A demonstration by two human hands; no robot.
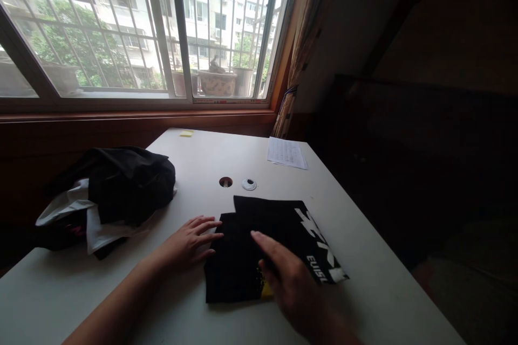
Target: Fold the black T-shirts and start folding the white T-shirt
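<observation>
A black garment [238, 259] with white lettering and a yellow patch lies folded flat on the white table [194, 167]. My left hand [193, 241] rests at the garment's left edge, fingers spread, fingertips touching or just beside the cloth. Over the middle of the garment is my right hand [287, 275], its index finger pointing forward and the other fingers curled beneath. It is slightly blurred, and what lies under the curled fingers is hidden.
A heap of black and white clothes [125, 188] sits on the table's left side. Papers [287, 153], a yellow note [186, 133], a cable hole [225, 182] and a round cover [249, 184] are farther back. Beyond stands a barred window [218, 38].
</observation>
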